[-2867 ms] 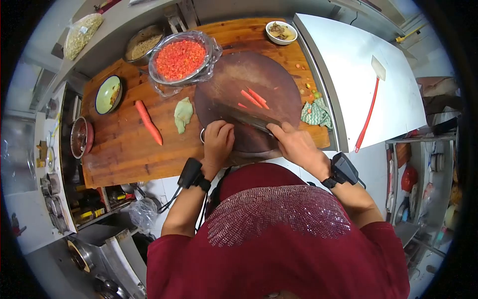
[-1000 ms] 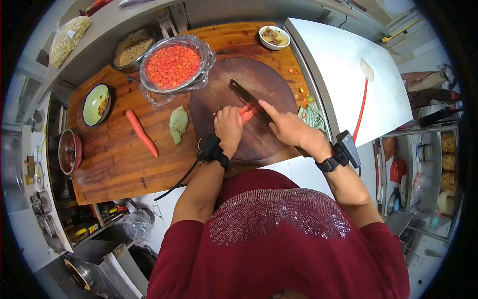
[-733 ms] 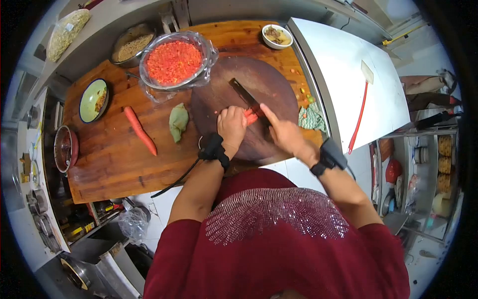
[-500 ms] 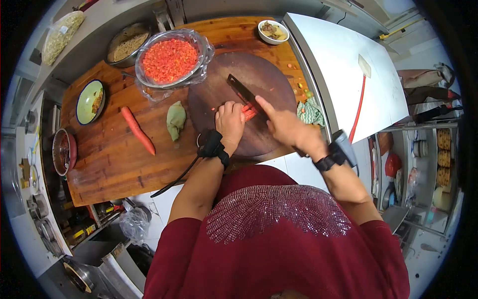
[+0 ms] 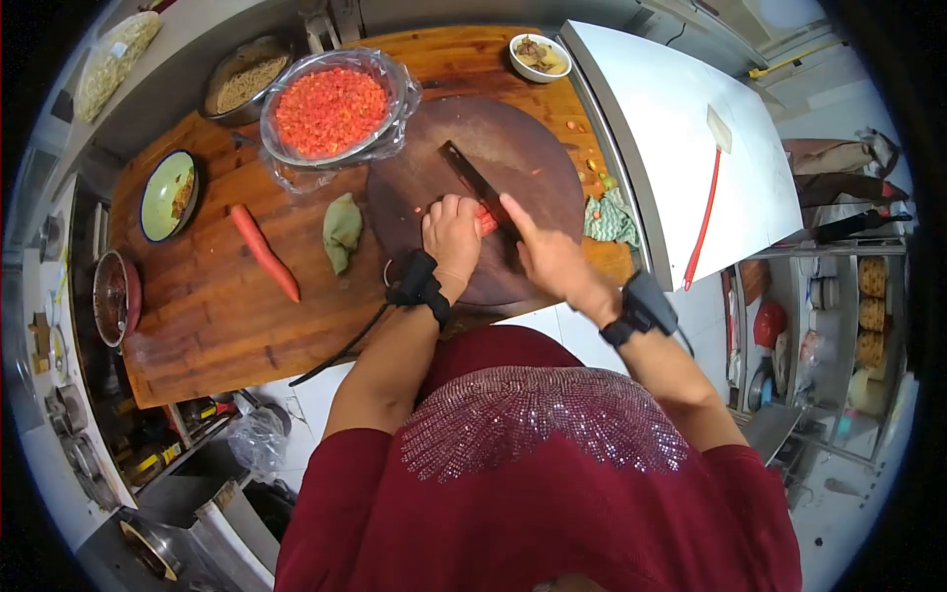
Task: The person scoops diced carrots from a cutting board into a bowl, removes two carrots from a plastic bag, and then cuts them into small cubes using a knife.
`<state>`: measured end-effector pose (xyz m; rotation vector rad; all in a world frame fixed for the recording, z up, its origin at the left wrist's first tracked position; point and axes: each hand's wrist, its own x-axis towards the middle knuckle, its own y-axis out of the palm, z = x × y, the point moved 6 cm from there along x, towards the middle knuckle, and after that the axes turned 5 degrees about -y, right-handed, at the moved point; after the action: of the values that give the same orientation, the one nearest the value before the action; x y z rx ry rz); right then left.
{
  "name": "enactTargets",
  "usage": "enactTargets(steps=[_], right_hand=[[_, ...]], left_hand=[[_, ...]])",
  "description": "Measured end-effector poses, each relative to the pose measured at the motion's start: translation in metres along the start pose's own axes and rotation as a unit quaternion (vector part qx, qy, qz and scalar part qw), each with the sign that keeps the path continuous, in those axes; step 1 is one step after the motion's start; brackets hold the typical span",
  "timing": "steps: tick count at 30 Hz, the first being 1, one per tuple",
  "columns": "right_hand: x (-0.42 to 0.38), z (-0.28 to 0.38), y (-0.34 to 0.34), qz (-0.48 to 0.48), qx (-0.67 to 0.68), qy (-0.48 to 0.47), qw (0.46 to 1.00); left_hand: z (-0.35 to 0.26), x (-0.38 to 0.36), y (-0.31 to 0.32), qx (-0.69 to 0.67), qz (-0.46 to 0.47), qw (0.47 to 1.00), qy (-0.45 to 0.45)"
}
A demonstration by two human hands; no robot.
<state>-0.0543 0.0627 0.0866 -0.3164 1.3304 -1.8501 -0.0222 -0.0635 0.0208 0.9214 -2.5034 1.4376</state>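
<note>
On the round wooden chopping board point(image 5: 404, 158), my left hand point(image 5: 453, 237) presses down with bent fingers on cut carrot pieces point(image 5: 485, 219). My right hand point(image 5: 554, 259) is wrapped around the handle of a dark-bladed kitchen knife point(image 5: 468, 172). The blade points away from me and lies close beside my left fingertips, over the orange-red pieces. A few small bits lie scattered on the board. To the left, a whole carrot point(image 5: 264, 254) and a crumpled green cloth point(image 5: 341, 232) rest on the wooden table point(image 5: 217, 326).
A metal bowl of diced carrot point(image 5: 331, 111) with plastic wrap stands behind the board, near a pot of noodle-like food point(image 5: 249, 83). Bowls point(image 5: 170, 196) line the left side. A small white bowl point(image 5: 540, 59), a checked cloth point(image 5: 612, 217) and a white freezer-like top point(image 5: 681, 148) are rightward.
My right hand and forearm have moved a little left, nearer my left hand, with the knife still gripped. My left hand stays on the pieces. The whole view has shifted slightly.
</note>
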Motion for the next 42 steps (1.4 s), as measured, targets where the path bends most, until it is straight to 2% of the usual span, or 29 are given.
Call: enactTargets(steps=[1,3,6,8,10,15,18,19,24,26,30,36,37,38,40,42], right_hand=[[0.0,-0.001,-0.006,0.003,0.003,0.006,1.0],[0.014,0.007,-0.025,0.039,-0.015,-0.056,0.998],[0.007,0.025,-0.03,0.032,-0.007,-0.056,0.998],[0.005,0.007,0.009,-0.007,-0.031,-0.014,0.999],[0.002,0.007,0.01,-0.002,-0.019,0.001,1.0],[0.015,0.018,-0.029,0.031,0.001,-0.052,0.998],[0.008,0.021,-0.003,-0.016,-0.005,-0.04,0.999],[0.004,0.018,0.01,0.028,-0.023,0.029,0.999],[0.017,0.021,-0.025,0.006,0.007,-0.037,0.999],[0.014,0.034,-0.036,0.077,0.034,-0.007,0.996],[0.003,0.023,0.01,-0.017,0.01,0.005,1.0],[0.014,0.036,-0.031,0.057,0.038,0.004,0.998],[0.008,0.036,-0.019,0.036,0.01,0.015,0.999],[0.006,0.024,0.008,-0.037,0.018,-0.021,0.999],[0.003,0.024,0.018,0.014,0.015,0.035,0.999],[0.014,0.023,-0.001,0.022,0.018,0.006,1.0]], left_hand=[[0.0,-0.005,0.0,0.004,0.009,1.0,-0.001],[-0.001,0.002,0.0,0.01,0.008,1.0,0.005],[0.001,-0.003,0.0,-0.001,0.002,1.0,-0.007],[0.001,0.0,0.0,0.005,0.016,1.0,-0.008],[0.002,0.0,0.0,0.004,0.02,1.0,-0.008],[0.001,0.0,0.0,0.003,0.023,1.0,-0.012],[0.001,0.002,-0.004,-0.014,-0.007,1.0,-0.009],[0.002,0.002,-0.001,-0.013,0.015,1.0,-0.013],[-0.002,0.002,-0.001,-0.02,0.062,0.998,-0.012],[-0.001,0.0,-0.005,-0.032,0.016,0.999,-0.013],[0.0,-0.002,-0.003,-0.026,0.034,0.999,-0.027],[-0.001,-0.002,-0.003,-0.04,0.043,0.998,-0.016],[0.001,-0.003,-0.002,-0.035,0.021,0.999,-0.017],[0.003,-0.001,-0.002,-0.03,-0.005,0.999,-0.02],[0.005,-0.002,-0.001,-0.036,0.012,0.999,-0.024],[0.005,-0.004,0.002,-0.04,0.033,0.998,-0.02]])
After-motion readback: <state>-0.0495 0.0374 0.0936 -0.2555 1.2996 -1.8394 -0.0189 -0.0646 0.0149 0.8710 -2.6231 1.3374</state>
